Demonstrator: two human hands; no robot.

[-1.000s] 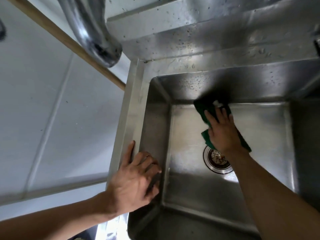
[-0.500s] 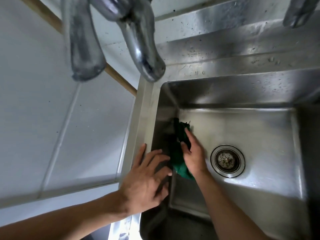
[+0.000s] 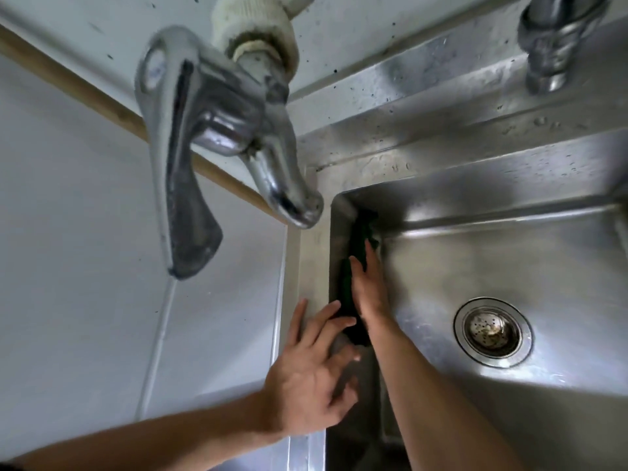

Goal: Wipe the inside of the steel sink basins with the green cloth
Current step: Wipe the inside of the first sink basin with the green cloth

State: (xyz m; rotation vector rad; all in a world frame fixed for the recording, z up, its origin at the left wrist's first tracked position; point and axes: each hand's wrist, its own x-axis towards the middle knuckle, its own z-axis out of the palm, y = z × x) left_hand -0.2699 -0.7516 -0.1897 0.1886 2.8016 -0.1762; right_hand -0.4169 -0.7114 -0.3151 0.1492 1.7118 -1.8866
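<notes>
The steel sink basin (image 3: 492, 260) fills the right half of the view, with a round drain strainer (image 3: 492, 331) in its floor. My right hand (image 3: 368, 287) presses the dark green cloth (image 3: 362, 232) flat against the basin's left inner wall, fingers pointing toward the far left corner. The cloth shows above and below the hand along that wall. My left hand (image 3: 312, 372) rests spread on the sink's left rim, fingertips reaching over the edge beside the cloth's lower end.
A chrome tap with a long lever handle (image 3: 217, 137) hangs over the sink's far left corner. A second tap (image 3: 550, 39) sits at the top right. White tiled wall (image 3: 85, 266) with a wooden strip lies left of the sink.
My right hand carried the cloth from the basin's far floor to the left wall, then slid it along that wall toward the far corner. My left hand stayed on the rim.
</notes>
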